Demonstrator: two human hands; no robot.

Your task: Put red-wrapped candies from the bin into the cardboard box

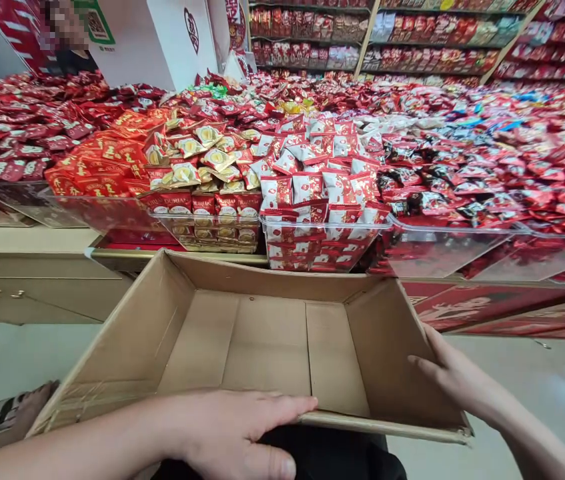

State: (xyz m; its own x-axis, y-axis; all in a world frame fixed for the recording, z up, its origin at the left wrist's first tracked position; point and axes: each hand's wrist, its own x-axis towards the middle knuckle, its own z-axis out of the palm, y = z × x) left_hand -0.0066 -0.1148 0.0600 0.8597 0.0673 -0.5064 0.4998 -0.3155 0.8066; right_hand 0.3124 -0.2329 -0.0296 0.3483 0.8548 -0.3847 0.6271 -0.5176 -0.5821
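An empty brown cardboard box [269, 333] lies open side up in front of me, its far wall against the candy display. My left hand [232, 427] is over the near rim, with the fingers along the edge and the thumb on the outer side. At the right end, my right hand [445, 370] grips the side wall, thumb inside and other fingers mostly hidden behind the cardboard. Just beyond the box stand clear bins with red-and-white candy packets [312, 190] and gold-and-red durian packets [205, 200].
Orange-red packets [102, 160] are heaped to the left, dark red ones [437, 187] to the right. Packed shelves [427, 33] line the back. A person [69, 33] is behind the display at upper left. A sandaled foot [17, 410] shows at lower left.
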